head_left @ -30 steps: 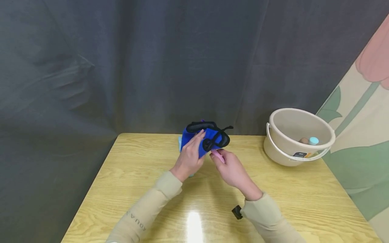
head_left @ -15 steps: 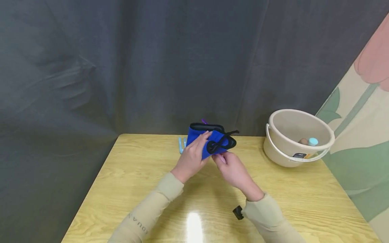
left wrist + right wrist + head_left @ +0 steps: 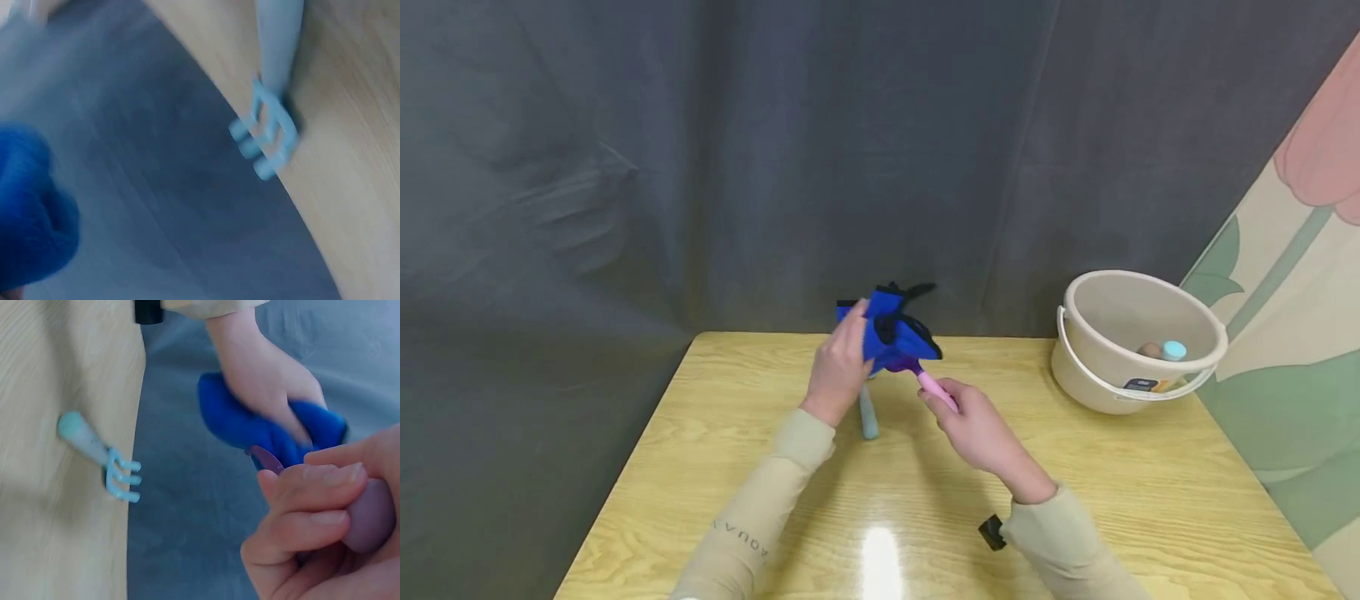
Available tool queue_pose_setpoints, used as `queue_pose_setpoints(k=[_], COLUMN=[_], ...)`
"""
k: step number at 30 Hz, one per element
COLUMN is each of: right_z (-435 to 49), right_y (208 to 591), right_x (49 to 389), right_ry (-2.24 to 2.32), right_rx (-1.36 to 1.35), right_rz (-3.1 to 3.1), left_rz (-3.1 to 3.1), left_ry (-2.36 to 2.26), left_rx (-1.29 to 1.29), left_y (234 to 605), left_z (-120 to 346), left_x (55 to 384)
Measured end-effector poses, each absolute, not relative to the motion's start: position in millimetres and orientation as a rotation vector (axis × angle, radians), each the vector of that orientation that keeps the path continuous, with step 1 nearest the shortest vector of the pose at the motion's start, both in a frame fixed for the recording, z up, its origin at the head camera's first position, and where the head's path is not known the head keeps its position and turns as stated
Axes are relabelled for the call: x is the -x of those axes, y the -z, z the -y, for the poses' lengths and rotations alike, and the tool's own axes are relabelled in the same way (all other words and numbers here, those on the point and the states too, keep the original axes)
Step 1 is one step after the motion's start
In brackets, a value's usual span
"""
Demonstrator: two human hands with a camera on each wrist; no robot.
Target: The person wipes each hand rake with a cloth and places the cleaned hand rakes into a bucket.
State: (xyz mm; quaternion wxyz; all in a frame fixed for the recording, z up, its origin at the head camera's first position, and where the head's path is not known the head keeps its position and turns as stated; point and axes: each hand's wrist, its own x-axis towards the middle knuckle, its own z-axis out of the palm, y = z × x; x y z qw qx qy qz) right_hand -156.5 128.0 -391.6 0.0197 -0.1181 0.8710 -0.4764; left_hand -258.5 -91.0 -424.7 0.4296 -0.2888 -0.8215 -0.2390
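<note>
My left hand (image 3: pixel 838 367) grips a blue cloth (image 3: pixel 906 337) with black edging and a black cord, above the far part of the table. My right hand (image 3: pixel 985 425) holds the pink handle (image 3: pixel 937 392) of a small purple toy shovel (image 3: pixel 904 364). The cloth covers part of the shovel's head; its curved purple edge shows in the right wrist view. Below the left hand a light blue toy rake (image 3: pixel 272 119) lies on the table, its tines at the far edge. In the right wrist view the whole rake (image 3: pixel 94 447) shows.
A beige bucket (image 3: pixel 1078 379) with a white handle stands at the table's back right, a brown thing and a light blue-topped thing inside. A small black object (image 3: pixel 991 532) shows at the right cuff. Dark curtain (image 3: pixel 880 167) hangs behind the wooden table (image 3: pixel 722 467).
My left hand has moved left with the cloth, which has crumpled and slid off most of the shovel. More of the pink handle and purple head shows. The right hand has barely moved.
</note>
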Motion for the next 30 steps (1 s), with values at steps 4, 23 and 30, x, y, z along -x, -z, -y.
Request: queue_pose_setpoints(k=[4, 23, 30], right_z=[-138, -147, -134], right_y=[392, 380, 386], right_x=[152, 149, 151], right_ry=[1.488, 1.514, 1.475], right_rx=[0.333, 0.377, 0.391], right_rz=[-2.64, -2.603, -2.525], left_rz=[2.123, 2.171, 2.202], left_ry=[0.773, 1.144, 1.918], left_rx=[0.397, 0.029, 0.061], left_y=[421, 410, 404], left_z=[120, 142, 105], left_x=[271, 277, 252])
